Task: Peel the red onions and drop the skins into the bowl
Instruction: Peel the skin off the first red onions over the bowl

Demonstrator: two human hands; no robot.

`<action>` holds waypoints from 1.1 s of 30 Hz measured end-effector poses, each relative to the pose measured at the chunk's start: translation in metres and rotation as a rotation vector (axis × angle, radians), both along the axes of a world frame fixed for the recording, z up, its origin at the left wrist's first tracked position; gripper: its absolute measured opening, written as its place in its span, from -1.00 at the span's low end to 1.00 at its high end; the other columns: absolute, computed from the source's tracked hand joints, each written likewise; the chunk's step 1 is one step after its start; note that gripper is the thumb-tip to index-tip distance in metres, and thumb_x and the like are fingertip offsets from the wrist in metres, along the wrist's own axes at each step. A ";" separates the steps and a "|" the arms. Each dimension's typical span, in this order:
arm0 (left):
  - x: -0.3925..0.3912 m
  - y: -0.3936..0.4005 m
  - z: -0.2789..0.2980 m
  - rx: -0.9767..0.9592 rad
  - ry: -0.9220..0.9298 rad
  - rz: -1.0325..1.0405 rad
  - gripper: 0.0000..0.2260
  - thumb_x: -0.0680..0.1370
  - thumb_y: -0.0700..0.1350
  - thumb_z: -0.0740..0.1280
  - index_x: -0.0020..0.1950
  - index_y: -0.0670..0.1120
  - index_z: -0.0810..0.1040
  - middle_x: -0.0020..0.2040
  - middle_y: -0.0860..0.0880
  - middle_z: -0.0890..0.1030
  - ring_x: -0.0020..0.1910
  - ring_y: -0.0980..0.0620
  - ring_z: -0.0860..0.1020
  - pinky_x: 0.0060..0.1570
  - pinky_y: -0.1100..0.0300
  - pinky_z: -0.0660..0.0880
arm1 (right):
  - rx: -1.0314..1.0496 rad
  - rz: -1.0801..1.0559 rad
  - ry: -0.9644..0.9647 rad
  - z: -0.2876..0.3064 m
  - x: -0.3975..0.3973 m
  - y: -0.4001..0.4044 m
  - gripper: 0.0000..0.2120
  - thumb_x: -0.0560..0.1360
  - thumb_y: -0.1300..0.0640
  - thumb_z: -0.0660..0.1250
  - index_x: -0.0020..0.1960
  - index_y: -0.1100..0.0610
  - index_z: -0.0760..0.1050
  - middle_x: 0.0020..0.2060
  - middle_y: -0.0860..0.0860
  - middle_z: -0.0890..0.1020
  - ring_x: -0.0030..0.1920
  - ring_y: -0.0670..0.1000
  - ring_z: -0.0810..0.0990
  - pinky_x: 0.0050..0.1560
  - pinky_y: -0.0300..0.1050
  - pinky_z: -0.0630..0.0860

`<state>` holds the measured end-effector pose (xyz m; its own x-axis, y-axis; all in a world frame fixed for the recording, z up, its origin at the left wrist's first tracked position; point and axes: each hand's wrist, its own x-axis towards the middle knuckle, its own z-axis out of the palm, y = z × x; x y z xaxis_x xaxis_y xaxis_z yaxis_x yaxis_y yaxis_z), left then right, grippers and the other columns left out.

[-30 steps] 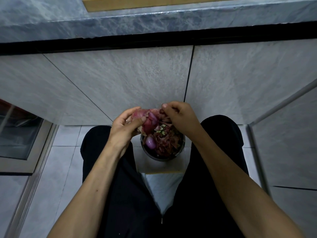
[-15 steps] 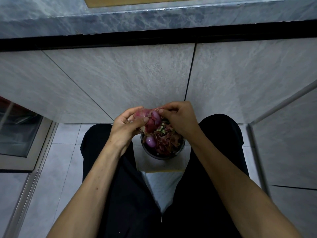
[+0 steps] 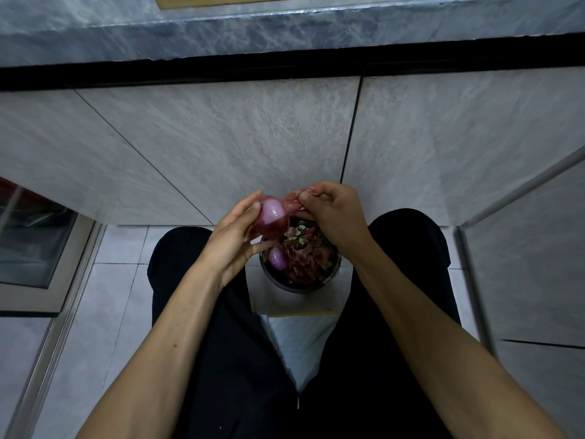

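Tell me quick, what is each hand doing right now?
Left hand: grips the red onion.
Right hand: pinches a strip of onion skin.

- One view only, from a camera worn on the person's head, so no second view shares the scene.
- It looks steeply down and forward over the person's lap; the bowl (image 3: 300,274) sits near the middle of the frame, between the knees.
- The lens is wide-angle: the straight tile joints around the bowl bend toward the frame edges.
- Both forearms run in from the bottom corners and meet just above the bowl, close to the camera.
- Beyond the bowl the view takes in the tiled cabinet front (image 3: 221,147) and, at the top edge, the marbled surface (image 3: 285,30) seen from above.
- Left of the bowl, floor tiles (image 3: 95,312) fill the frame.
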<state>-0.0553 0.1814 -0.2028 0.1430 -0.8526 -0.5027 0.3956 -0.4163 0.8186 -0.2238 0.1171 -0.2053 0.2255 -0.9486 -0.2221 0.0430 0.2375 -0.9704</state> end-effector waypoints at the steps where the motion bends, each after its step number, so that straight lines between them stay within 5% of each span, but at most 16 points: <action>1: -0.002 0.001 0.001 0.011 -0.006 -0.022 -0.55 0.53 -0.01 0.39 0.42 -0.03 0.49 0.21 -0.09 0.65 0.07 -0.03 0.68 -0.03 0.01 0.64 | -0.020 0.007 0.019 0.000 0.002 0.001 -0.93 0.53 0.34 0.33 -0.10 0.34 0.56 -0.22 0.08 0.70 -0.21 0.00 0.71 -0.16 -0.08 0.65; 5: -0.006 0.002 0.001 0.040 -0.062 -0.108 -0.51 0.44 -0.09 0.48 0.36 -0.01 0.51 0.14 -0.18 0.67 0.01 -0.07 0.71 -0.08 0.06 0.64 | 0.000 0.049 -0.006 0.000 0.006 0.005 -0.91 0.56 0.32 0.30 -0.07 0.33 0.55 -0.17 0.17 0.70 -0.15 0.08 0.71 -0.11 -0.11 0.65; 10: -0.002 0.001 0.003 -0.015 0.026 -0.046 -0.54 0.49 -0.33 0.41 0.35 -0.05 0.47 -0.02 -0.18 0.70 -0.12 -0.11 0.71 -0.14 0.04 0.65 | 0.096 0.089 -0.070 -0.001 0.003 0.004 -0.84 0.60 0.27 0.25 0.00 0.38 0.52 -0.20 0.13 0.72 -0.16 0.12 0.71 0.07 0.35 0.51; 15: -0.001 0.001 0.004 -0.072 0.053 0.021 -0.49 0.37 -0.31 0.46 0.27 -0.03 0.48 0.08 -0.08 0.71 -0.01 -0.10 0.70 -0.10 0.01 0.66 | 0.162 0.062 -0.122 0.003 -0.003 -0.002 -0.82 0.61 0.31 0.21 -0.10 0.33 0.55 -0.29 0.08 0.70 -0.18 0.02 0.71 -0.12 -0.17 0.63; 20: 0.001 0.002 0.004 -0.063 0.039 0.023 -0.47 0.32 -0.30 0.49 0.25 -0.01 0.51 0.12 -0.14 0.69 -0.04 -0.09 0.71 -0.08 -0.01 0.65 | 0.181 0.039 -0.009 -0.004 -0.003 -0.011 -0.84 0.59 0.34 0.23 -0.02 0.46 0.52 -0.19 0.26 0.65 -0.25 0.05 0.70 -0.22 -0.20 0.62; 33: 0.006 0.006 0.004 -0.024 0.033 0.027 -0.49 0.35 -0.33 0.47 0.27 -0.03 0.52 0.01 -0.19 0.68 -0.10 -0.12 0.70 -0.03 -0.09 0.67 | 0.085 -0.017 0.201 -0.012 -0.017 -0.030 -0.66 0.57 0.40 0.21 -0.34 0.26 0.56 -0.48 -0.01 0.66 -0.43 -0.05 0.64 -0.33 -0.22 0.61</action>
<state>-0.0488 0.1873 -0.1988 0.1504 -0.8603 -0.4871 0.4333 -0.3855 0.8146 -0.2404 0.0869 -0.2176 0.1531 -0.9278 -0.3403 -0.1442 0.3197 -0.9365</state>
